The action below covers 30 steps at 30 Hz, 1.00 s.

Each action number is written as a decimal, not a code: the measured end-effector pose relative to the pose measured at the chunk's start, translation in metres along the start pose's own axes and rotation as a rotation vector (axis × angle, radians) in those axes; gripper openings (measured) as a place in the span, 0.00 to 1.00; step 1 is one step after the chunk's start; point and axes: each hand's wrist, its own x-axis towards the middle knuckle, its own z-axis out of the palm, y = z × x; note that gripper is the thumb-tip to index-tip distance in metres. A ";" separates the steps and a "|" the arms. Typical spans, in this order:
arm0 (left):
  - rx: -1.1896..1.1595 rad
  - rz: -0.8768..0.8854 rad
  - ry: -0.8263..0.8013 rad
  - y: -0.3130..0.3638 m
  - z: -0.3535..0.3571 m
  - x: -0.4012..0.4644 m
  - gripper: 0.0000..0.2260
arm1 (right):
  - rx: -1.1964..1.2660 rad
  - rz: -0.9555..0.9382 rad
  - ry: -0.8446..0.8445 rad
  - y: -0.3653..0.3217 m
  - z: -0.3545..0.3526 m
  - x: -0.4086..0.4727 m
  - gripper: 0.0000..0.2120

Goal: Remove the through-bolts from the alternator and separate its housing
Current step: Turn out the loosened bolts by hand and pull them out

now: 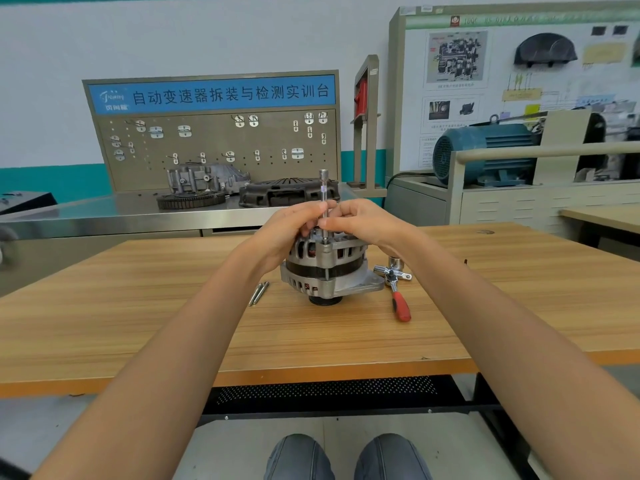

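The alternator (pixel 325 268) stands pulley-down on the wooden surface (pixel 173 323). An upright metal rod tool (pixel 324 202) rises from its top edge. The left hand (pixel 294 226) and right hand (pixel 360 223) both pinch this rod with curled fingers. Two loose bolts (pixel 259 293) lie left of the alternator; a red-handled ratchet (pixel 396 291) lies right.

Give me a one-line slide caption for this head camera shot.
Both hands, left and right, pinch an upright extension bar on the alternator; ratchet lies nearby.
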 end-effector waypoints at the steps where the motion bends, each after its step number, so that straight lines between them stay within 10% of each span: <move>1: -0.012 -0.004 0.003 0.000 0.000 0.000 0.23 | -0.003 -0.001 -0.001 0.000 0.000 0.000 0.06; 9: -0.019 -0.002 0.027 -0.008 -0.004 0.003 0.08 | -0.032 -0.004 -0.028 -0.002 0.000 0.001 0.13; 30: -0.002 -0.036 0.022 -0.008 -0.006 0.005 0.09 | -0.037 -0.043 -0.013 -0.001 0.002 0.001 0.10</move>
